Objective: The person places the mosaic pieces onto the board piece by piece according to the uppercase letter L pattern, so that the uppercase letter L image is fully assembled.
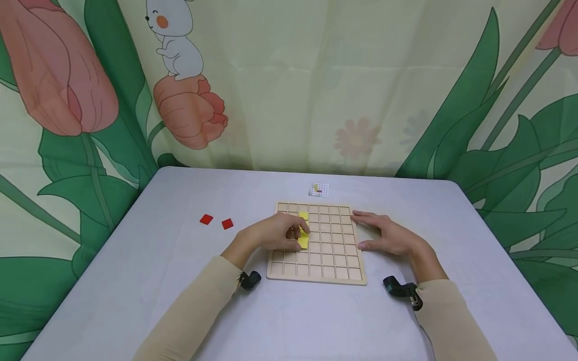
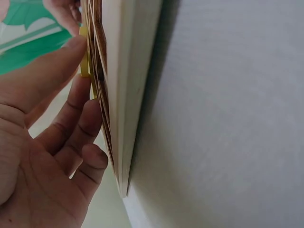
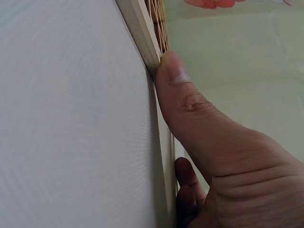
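A wooden grid board (image 1: pixel 334 245) with square cells lies on the table. Over its left half, my left hand (image 1: pixel 280 232) pinches a yellow square tile (image 2: pixel 84 64) between thumb and fingers, close against the grid. Another yellow tile (image 1: pixel 304 215) sits in a cell farther up the same column, just beyond the fingertips. Part of the yellow around the pinched tile is covered by the fingers. My right hand (image 1: pixel 387 234) rests at the board's right edge, fingers extended, with the thumb (image 3: pixel 173 76) touching the board's side.
Two red square tiles (image 1: pixel 206 219) (image 1: pixel 227 223) lie apart on the white table (image 1: pixel 149 281), left of the board. A small card with a coloured grid pattern (image 1: pixel 318 189) lies behind the board. A printed curtain (image 1: pixel 280 100) hangs behind the table.
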`<state>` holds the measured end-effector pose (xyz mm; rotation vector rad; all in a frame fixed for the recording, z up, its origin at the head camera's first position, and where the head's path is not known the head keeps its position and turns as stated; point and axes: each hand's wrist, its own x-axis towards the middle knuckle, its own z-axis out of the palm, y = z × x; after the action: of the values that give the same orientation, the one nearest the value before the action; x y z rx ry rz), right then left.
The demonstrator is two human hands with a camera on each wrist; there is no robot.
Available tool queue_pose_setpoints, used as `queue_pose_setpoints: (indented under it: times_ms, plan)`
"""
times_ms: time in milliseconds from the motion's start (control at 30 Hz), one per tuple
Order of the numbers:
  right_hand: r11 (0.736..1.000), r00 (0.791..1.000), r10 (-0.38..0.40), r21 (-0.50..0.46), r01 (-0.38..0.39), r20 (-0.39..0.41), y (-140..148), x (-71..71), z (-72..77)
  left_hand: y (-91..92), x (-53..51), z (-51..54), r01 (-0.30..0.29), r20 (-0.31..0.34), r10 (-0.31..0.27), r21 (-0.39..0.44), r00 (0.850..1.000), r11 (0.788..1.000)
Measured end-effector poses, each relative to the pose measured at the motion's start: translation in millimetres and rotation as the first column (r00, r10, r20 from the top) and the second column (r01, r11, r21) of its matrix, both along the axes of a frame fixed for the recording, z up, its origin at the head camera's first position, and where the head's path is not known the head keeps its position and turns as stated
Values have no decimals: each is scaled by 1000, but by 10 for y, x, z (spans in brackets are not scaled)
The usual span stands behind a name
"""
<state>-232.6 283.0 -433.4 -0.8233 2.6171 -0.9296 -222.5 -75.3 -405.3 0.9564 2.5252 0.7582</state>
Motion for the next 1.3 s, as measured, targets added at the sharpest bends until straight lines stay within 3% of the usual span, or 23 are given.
queue_pose_setpoints:
  times_ms: [533, 833, 1033, 1300]
  plan:
    - [1000, 1000, -22, 11, 22, -4, 4, 38, -4, 2, 4, -24, -1, -1, 1, 25, 1000, 1000]
    - [998, 997, -48, 34, 46, 65, -133, 0, -30, -154, 103, -21, -89, 44, 86, 91, 995, 992]
    - [998, 997, -64, 31, 63, 41, -65, 7, -7, -188, 62, 34, -80, 31, 77, 115, 997, 990]
    - [999, 999, -32, 29, 32, -2, 0, 21, 5, -383, 21, 95, -144, -19, 147, 98, 989, 985]
